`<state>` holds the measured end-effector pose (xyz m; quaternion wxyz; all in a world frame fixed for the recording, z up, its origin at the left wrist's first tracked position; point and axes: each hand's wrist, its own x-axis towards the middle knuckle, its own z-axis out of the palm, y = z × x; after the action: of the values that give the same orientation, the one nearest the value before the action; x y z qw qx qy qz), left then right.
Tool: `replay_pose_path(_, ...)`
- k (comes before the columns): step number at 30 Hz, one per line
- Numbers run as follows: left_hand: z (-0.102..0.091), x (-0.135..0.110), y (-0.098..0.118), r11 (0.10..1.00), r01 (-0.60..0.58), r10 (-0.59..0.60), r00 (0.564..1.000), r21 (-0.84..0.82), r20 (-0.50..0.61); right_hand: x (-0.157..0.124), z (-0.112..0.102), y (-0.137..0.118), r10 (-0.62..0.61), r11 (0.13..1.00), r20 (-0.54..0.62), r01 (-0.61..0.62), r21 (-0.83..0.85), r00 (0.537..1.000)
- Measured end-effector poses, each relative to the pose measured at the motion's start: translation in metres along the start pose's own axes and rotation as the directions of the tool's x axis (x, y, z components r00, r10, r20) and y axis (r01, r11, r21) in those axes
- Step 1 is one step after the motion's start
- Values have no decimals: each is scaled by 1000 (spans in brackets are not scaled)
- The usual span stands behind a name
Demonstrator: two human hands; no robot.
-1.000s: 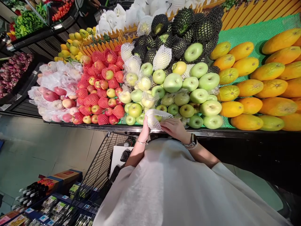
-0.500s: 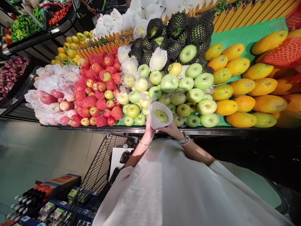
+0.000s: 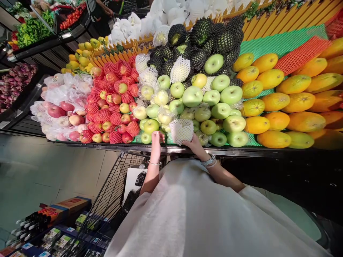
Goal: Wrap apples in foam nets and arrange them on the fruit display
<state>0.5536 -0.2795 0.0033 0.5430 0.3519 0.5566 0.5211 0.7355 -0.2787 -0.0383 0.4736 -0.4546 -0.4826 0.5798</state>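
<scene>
My right hand (image 3: 194, 143) is closed around a white foam net (image 3: 182, 131), gripping it from its right side at the shelf's front edge. The net's side faces me now, which hides the green apple seen inside it earlier. Left of it, my left hand (image 3: 157, 138) is apart from the net, its fingers loosely bent and no object visible in them. Just behind that hand lie a green apple (image 3: 151, 126) and a smaller green apple (image 3: 146, 138). More green apples (image 3: 192, 96) are heaped behind the net, some in clear wrap.
Red-netted apples (image 3: 109, 98) and wrapped pink fruit (image 3: 63, 110) are piled left. Papayas (image 3: 274, 138) lie right; black-netted fruit (image 3: 200, 30) sits behind. A wire shopping cart (image 3: 114, 178) stands below left. The shelf's front edge (image 3: 128, 146) runs before me.
My left hand has let go of the foam-netted apple and moved left. The net has tipped so its opening no longer faces me; my right hand still grips it.
</scene>
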Motion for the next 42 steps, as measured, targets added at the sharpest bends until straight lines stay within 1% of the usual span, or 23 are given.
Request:
replay_pose_path(2,0,-6,4,989,16,-11,999,-145,35,-2,4,2,15,1000,78,-15,4,997)
replay_pose_path(5,8,-20,0,949,180,-139,975,-258,172,-6,12,1,-20,1000,188,22,-10,982)
replay_pose_path(7,13,-30,-8,921,240,-203,968,-308,147,-8,14,-2,-36,990,251,70,-125,967)
replay_pose_path(9,15,-38,-16,907,263,-238,964,-330,115,-9,13,-6,-10,928,291,118,-355,957)
replay_pose_path(12,13,-41,-23,961,214,-200,975,-174,97,-10,11,-6,-3,722,323,226,-654,946)
replay_pose_path(13,12,-39,-24,983,156,-150,986,-99,69,-10,11,-5,-19,666,342,267,-697,940)
replay_pose_path(15,9,-29,-22,995,-2,2,1000,105,-4,-11,10,-2,-45,623,382,325,-711,923)
replay_pose_path(17,5,-15,-19,896,-176,192,981,409,3,-12,8,0,-74,647,368,325,-690,927)
replay_pose_path(18,4,-8,-17,778,-255,268,961,575,63,-12,6,-1,-97,664,332,310,-680,938)
replay_pose_path(19,3,-2,-16,610,-327,314,936,721,159,-12,4,-4,-127,677,284,292,-675,950)
replay_pose_path(20,3,4,-16,429,-385,314,912,817,264,-12,1,-7,-165,682,231,280,-676,959)
replay_pose_path(22,5,10,-17,153,-458,218,880,876,422,-11,-4,-13,-251,664,168,296,-687,953)
replay_pose_path(24,11,12,-20,-3,-496,122,862,869,492,-10,-6,-17,-309,617,218,370,-694,926)
replay_pose_path(26,19,9,-23,-52,-490,82,866,870,493,-9,-4,-14,-303,556,332,449,-700,893)
replay_pose_path(28,24,4,-24,-44,-441,77,893,896,443,-9,0,-6,-254,492,405,478,-727,878)
replay_pose_path(30,24,-3,-26,5,-412,79,908,911,410,-8,3,7,-206,423,397,448,-788,894)
replay_pose_path(32,15,-15,-33,109,-410,160,906,905,392,-5,3,20,-172,359,356,395,-846,918)
replay_pose_path(34,-4,-34,-48,245,-384,294,904,890,309,-1,0,29,-155,312,341,373,-874,927)
replay_pose_path(35,-18,-45,-58,318,-303,334,923,899,193,0,-2,33,-148,297,350,379,-876,925)
replay_pose_path(37,-54,-71,-82,442,9,288,946,897,-151,1,-6,36,-141,280,372,397,-874,918)
replay_pose_path(38,-74,-84,-94,472,265,196,898,841,-393,1,-7,37,-140,276,381,406,-871,914)
replay_pose_path(39,-96,-98,-106,465,430,136,829,774,-542,1,-8,37,-142,276,387,411,-868,911)
replay_pose_path(42,-152,-131,-135,405,662,15,685,631,-728,0,-9,35,-166,331,399,432,-839,902)
